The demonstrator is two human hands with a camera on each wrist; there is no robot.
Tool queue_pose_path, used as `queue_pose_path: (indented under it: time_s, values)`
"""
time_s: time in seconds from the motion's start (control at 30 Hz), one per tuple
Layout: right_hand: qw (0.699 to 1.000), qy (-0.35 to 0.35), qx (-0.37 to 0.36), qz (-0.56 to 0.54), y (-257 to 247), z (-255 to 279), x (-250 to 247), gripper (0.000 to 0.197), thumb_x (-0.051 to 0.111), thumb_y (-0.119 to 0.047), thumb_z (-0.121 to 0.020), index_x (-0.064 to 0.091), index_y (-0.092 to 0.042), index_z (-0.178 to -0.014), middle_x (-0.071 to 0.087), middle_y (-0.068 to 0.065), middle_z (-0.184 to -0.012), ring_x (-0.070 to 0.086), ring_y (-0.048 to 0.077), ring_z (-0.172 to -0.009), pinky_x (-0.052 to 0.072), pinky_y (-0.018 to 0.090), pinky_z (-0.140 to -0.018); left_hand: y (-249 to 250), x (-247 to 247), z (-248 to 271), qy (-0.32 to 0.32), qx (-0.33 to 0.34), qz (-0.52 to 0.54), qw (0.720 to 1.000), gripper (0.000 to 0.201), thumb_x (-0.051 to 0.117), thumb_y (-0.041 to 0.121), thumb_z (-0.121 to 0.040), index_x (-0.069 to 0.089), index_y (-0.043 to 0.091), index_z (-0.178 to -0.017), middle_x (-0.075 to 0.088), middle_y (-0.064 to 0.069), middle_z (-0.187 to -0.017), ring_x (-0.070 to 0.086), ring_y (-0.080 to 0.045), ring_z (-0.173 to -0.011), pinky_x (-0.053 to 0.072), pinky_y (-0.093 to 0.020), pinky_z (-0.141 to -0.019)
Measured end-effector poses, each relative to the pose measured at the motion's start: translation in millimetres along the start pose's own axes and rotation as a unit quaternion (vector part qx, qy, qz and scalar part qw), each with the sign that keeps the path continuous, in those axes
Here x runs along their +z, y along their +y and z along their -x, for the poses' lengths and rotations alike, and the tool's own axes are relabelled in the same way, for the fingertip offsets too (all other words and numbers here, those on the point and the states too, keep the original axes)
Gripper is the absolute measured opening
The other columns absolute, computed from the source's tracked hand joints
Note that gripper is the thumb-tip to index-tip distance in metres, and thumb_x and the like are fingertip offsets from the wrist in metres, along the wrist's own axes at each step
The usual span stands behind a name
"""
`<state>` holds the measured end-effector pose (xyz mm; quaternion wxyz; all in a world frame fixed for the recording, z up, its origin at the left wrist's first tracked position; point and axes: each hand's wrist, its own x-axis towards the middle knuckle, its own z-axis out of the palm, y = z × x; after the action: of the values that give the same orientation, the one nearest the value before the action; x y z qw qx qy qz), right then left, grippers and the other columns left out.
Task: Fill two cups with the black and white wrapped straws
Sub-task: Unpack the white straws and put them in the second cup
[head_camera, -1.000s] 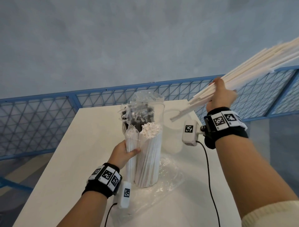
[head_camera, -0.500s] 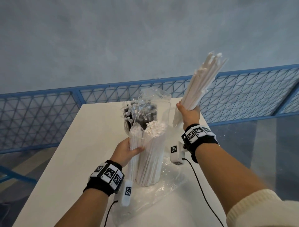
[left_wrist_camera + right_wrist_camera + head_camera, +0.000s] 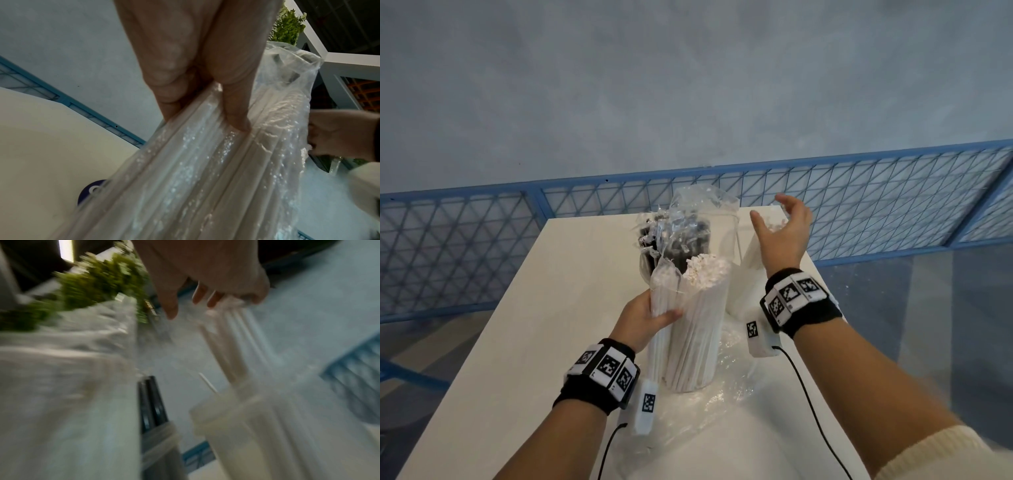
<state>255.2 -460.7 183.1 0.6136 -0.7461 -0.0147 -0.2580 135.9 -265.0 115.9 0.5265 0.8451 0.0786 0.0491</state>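
An upright clear bag of white wrapped straws [image 3: 698,325] stands on the white table [image 3: 534,325]; my left hand [image 3: 652,315] grips its side, thumb in front. The left wrist view shows the fingers [image 3: 168,104] pressed into the bag [image 3: 195,170]. Behind it a clear cup holds black wrapped straws [image 3: 678,240], also in the right wrist view [image 3: 153,402]. To the right a translucent cup [image 3: 744,291] holds white straws [image 3: 232,340]. My right hand [image 3: 774,212] hovers open just above them, holding nothing; its spread fingers [image 3: 170,309] show in the blurred right wrist view.
Crumpled clear plastic wrap [image 3: 722,387] lies on the table around the bag's base. A blue mesh fence [image 3: 859,192] runs just behind the table's far edge. Wrist camera cables [image 3: 804,387] trail over the near table. The table's right edge is close to the right cup.
My right hand swung the bundle of white straws upright, lowered it into the right cup and let go; it is now open above it. The left hand kept its grip.
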Motion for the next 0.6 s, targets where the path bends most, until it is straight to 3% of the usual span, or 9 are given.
queue_pose_path:
  time_s: [0.07,0.13,0.2,0.27,0.33,0.43,0.5,0.6]
  values:
    - [0.998,-0.012,-0.050,-0.020,-18,21,-3,0.032,0.068,-0.022,-0.081,0.052,-0.018,-0.109,0.050,-0.006,-0.109,0.050,0.007,-0.098,0.040,0.011,-0.084,0,-1,1,0.002,-0.001,0.002,1.000,0.025,0.071,0.023,-0.078,0.059,0.019,-0.099,0.064,0.006,-0.092,0.058,-0.005,-0.084,0.041,-0.009,-0.069]
    - [0.995,-0.093,-0.041,0.010,-23,45,-3,0.032,0.065,-0.032,-0.083,0.050,-0.021,-0.109,0.051,-0.005,-0.110,0.051,0.010,-0.099,0.043,0.018,-0.085,-1,-1,2,0.003,-0.001,0.004,1.000,0.024,0.071,0.023,-0.078,0.059,0.019,-0.098,0.062,0.010,-0.089,0.057,0.001,-0.081,0.041,-0.006,-0.065]
    - [0.979,-0.184,-0.007,0.089,-12,65,0,0.045,0.063,-0.042,-0.082,0.047,-0.018,-0.117,0.048,0.001,-0.118,0.049,0.015,-0.107,0.043,0.028,-0.094,-2,-1,4,0.003,0.001,0.010,1.000,0.024,0.072,0.022,-0.077,0.059,0.019,-0.097,0.062,0.012,-0.087,0.056,0.004,-0.081,0.042,-0.002,-0.062]
    - [0.953,-0.270,0.084,0.113,-5,78,1,0.060,0.062,-0.047,-0.082,0.042,-0.012,-0.125,0.047,0.008,-0.126,0.050,0.022,-0.112,0.044,0.040,-0.099,-2,-2,6,0.002,0.003,0.029,1.000,0.028,0.073,0.021,-0.076,0.059,0.020,-0.100,0.063,0.013,-0.090,0.059,-0.001,-0.084,0.043,-0.002,-0.064]
    - [0.932,-0.316,0.159,0.082,-7,85,0,0.053,0.060,-0.042,-0.085,0.043,-0.010,-0.124,0.053,0.011,-0.122,0.055,0.028,-0.109,0.049,0.048,-0.093,-2,-3,8,-0.007,0.001,0.051,0.999,0.040,0.078,0.019,-0.071,0.056,0.022,-0.105,0.063,0.014,-0.095,0.060,-0.002,-0.089,0.045,-0.003,-0.066]
    - [0.931,-0.321,0.173,-0.013,-18,94,-3,0.018,0.044,-0.019,-0.094,0.054,-0.014,-0.109,0.061,0.010,-0.106,0.060,0.027,-0.097,0.054,0.045,-0.085,-1,-5,8,-0.018,-0.016,0.099,0.995,0.067,0.086,0.016,-0.058,0.052,0.020,-0.115,0.064,0.011,-0.105,0.060,-0.005,-0.099,0.049,-0.015,-0.080]
    - [0.924,-0.328,0.188,-0.064,-23,98,-4,0.028,0.035,-0.011,-0.096,0.058,-0.018,-0.110,0.063,0.006,-0.107,0.061,0.019,-0.093,0.054,0.042,-0.084,-2,-6,9,-0.024,-0.021,0.133,0.991,0.077,0.089,0.012,-0.051,0.050,0.018,-0.118,0.065,0.005,-0.110,0.061,-0.010,-0.103,0.050,-0.026,-0.087]
    - [0.911,-0.351,0.198,-0.089,-23,103,-2,0.031,0.034,-0.009,-0.097,0.056,-0.018,-0.117,0.063,0.007,-0.111,0.061,0.018,-0.094,0.054,0.038,-0.082,-5,-6,11,-0.018,-0.020,0.145,0.989,0.082,0.089,0.008,-0.049,0.051,0.013,-0.121,0.067,0.000,-0.111,0.063,-0.012,-0.103,0.052,-0.028,-0.087]
